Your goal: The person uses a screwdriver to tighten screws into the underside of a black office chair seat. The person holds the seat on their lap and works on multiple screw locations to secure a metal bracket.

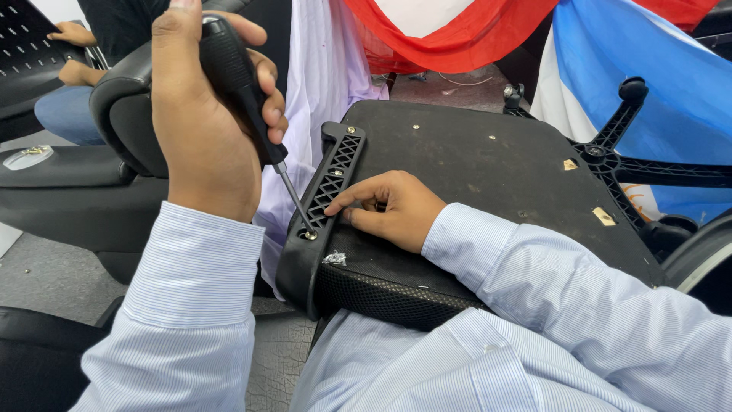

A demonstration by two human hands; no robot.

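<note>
An upturned black chair seat (473,160) lies in front of me, underside up. A black lattice armrest bracket (335,172) runs along its left edge. My left hand (202,114) grips the black handle of a screwdriver (232,69), held upright and slightly tilted. Its metal shaft comes down to a screw (309,234) at the near end of the bracket. My right hand (393,210) rests on the seat, with its fingertips pressing on the bracket just beside the screw. More small screws dot the seat's underside.
Another black chair (114,114) stands to the left, with a small clear dish (27,156) of hardware on it. Another person's hands (72,34) show at top left. A black star base with casters (633,152) lies at right. Red, white and blue cloths hang behind.
</note>
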